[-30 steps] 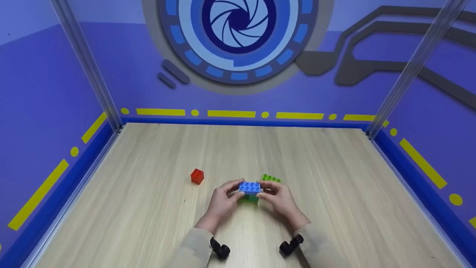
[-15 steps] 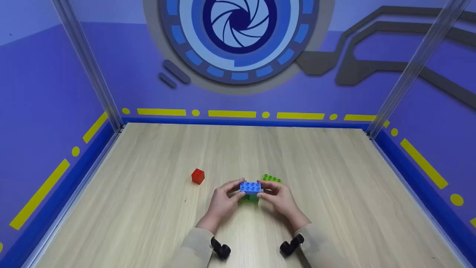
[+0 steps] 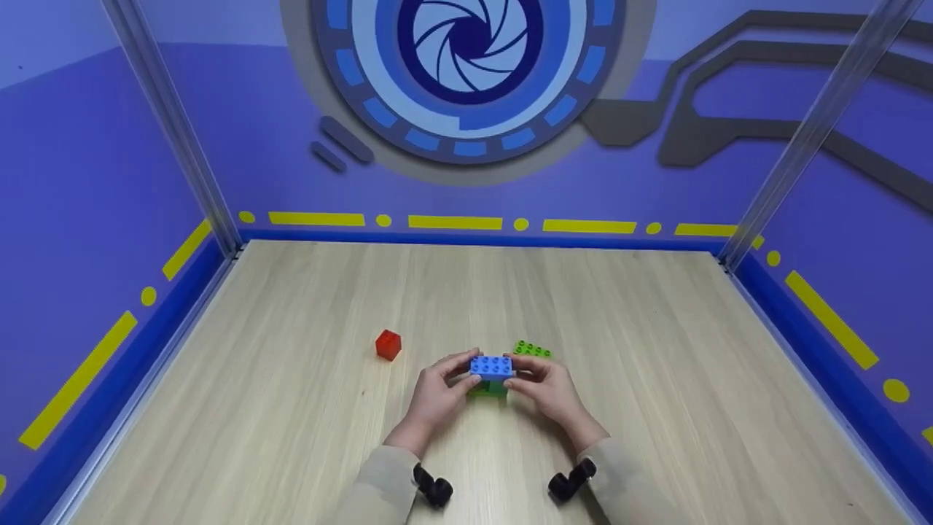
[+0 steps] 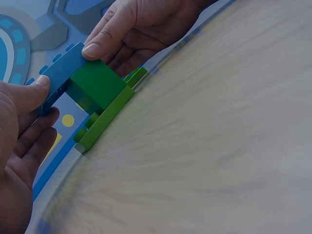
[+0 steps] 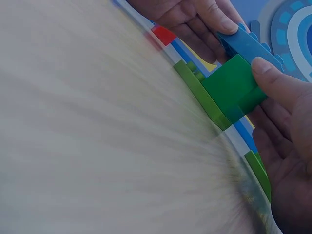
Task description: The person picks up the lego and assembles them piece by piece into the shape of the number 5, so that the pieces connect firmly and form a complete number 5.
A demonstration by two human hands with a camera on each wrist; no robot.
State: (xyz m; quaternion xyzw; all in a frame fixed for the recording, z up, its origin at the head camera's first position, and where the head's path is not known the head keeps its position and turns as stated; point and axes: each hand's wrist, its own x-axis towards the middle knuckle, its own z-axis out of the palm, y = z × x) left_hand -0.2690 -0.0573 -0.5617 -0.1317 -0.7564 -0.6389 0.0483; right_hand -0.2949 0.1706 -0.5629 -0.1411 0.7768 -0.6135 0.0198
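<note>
A blue brick [image 3: 490, 367] sits on top of a dark green brick [image 3: 494, 389], which stands on a light green plate [image 4: 105, 117] lying on the wooden table [image 3: 656, 350]. My left hand [image 3: 461, 370] pinches the blue brick's left end between thumb and fingers. My right hand [image 3: 520, 372] pinches its right end. In the left wrist view the blue brick [image 4: 63, 73] and the green brick [image 4: 97, 87] show from the side, as do the blue brick [image 5: 246, 44] and green brick [image 5: 231, 87] in the right wrist view.
A red cube [image 3: 388, 345] lies to the left of the hands. A second light green studded plate [image 3: 532, 350] lies just behind the right hand. Purple walls with blue base strips [image 3: 474, 239] enclose the table on three sides.
</note>
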